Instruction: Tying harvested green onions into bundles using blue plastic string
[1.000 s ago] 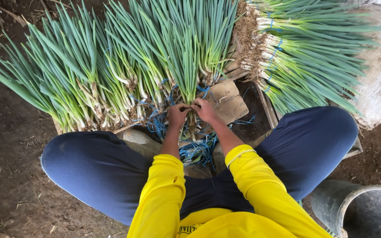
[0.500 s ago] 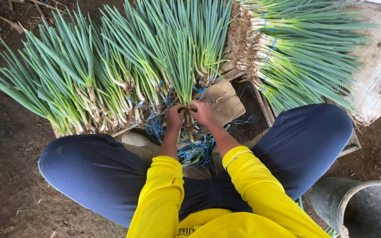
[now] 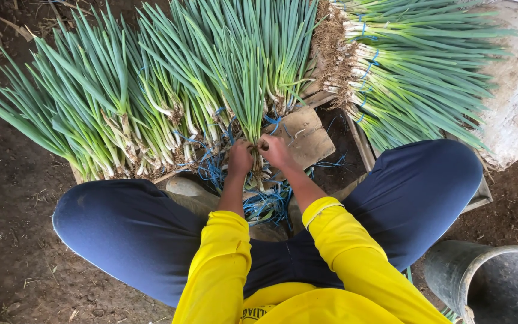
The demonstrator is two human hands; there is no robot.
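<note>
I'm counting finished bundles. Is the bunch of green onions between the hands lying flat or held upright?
Held upright: the bunch rises leaves-up between the left hand and right hand, which grip its base. Whether it is tied, cannot tell.

Onion bundles [image 3: 169,102] crowding both hands

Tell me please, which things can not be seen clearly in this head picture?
- Fingertips of left hand and right hand: hidden behind the held scallion bunch.
- Grey bucket: cut off by the bottom-right edge.
- Blue strings: their ends vanish under the person's arms.
</note>
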